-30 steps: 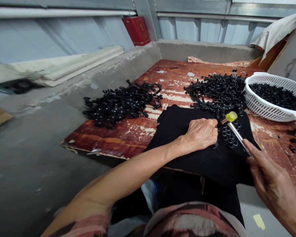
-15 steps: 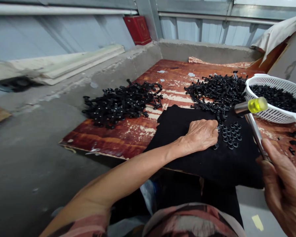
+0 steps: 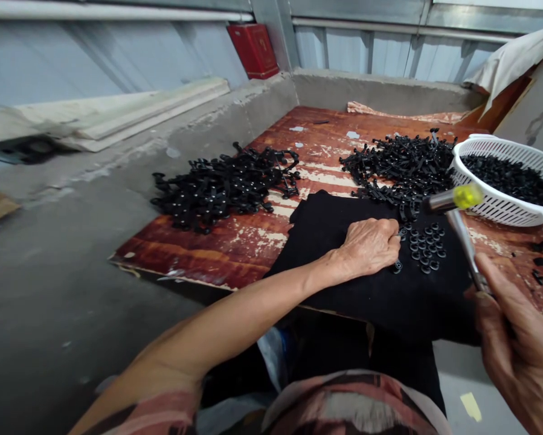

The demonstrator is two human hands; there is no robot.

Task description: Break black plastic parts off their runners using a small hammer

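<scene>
My left hand (image 3: 369, 244) rests on a black cloth (image 3: 343, 260) with its fingers curled, pinching something small I cannot make out beside a cluster of small black ring parts (image 3: 423, 248). My right hand (image 3: 516, 344) grips the metal handle of a small hammer (image 3: 455, 202) with a yellow-tipped head, raised above the rings.
A worn red board (image 3: 235, 241) carries two heaps of black plastic pieces (image 3: 221, 190) (image 3: 400, 166). A white basket (image 3: 488, 202) full of black parts stands at the right. A concrete ledge, a red box (image 3: 253, 51) and metal wall lie behind.
The hammer rose from the rings to above them, then dipped slightly. My left hand stayed where it was on the cloth.
</scene>
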